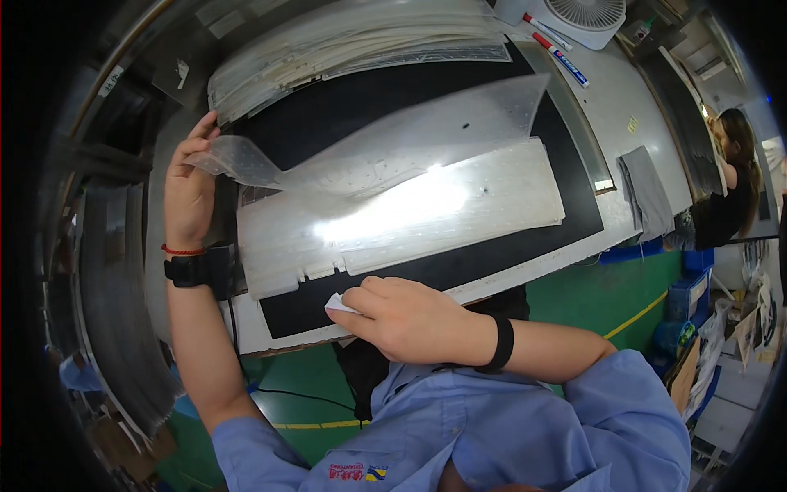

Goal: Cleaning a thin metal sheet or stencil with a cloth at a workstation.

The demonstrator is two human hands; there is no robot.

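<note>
My left hand (193, 176) pinches the left end of a clear, flexible plastic sheet (426, 135). The sheet bows and lifts along its far side, with its right corner raised. Beneath it lies a stack of translucent sheets (508, 184) with small notches along the near edge, bright with glare. My right hand (402, 316) is closed around a small white cloth or wipe (340, 305), just off the stack's near edge. Most of that white piece is hidden in my fingers.
A tall pile of similar sheets (361, 49) lies at the back of the black mat (434, 266). Two markers (566, 61) and a white fan (586, 16) sit at the back right. A grey cloth (645, 193) hangs near the right edge. Another person (730, 180) is farther right.
</note>
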